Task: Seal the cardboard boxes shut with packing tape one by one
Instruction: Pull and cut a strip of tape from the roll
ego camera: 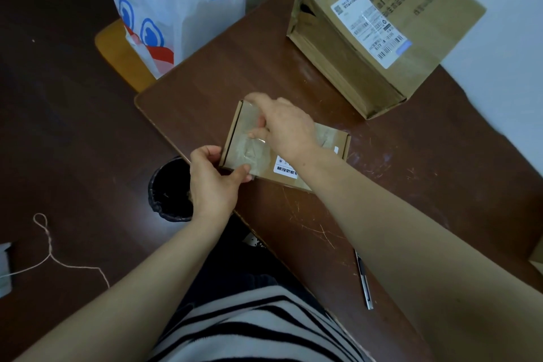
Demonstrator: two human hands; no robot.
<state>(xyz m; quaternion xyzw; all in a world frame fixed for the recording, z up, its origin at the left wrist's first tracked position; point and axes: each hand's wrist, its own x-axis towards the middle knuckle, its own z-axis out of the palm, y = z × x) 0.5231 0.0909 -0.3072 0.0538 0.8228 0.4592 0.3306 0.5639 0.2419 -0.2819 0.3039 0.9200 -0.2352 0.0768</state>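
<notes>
left hand pinches the tape end on the small box, right hand presses it flat, open-fingered; if I pull crooked it'll probably wrinkle

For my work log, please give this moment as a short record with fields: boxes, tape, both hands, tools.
Small box: flat on the table, label on top
Clear tape: lies across the small box's top
Left hand: grips the small box's near corner
Right hand: fingers press on the tape, blurred
Large box: at the table's far side, untouched
Slim tool: on the table by the near edge
</notes>
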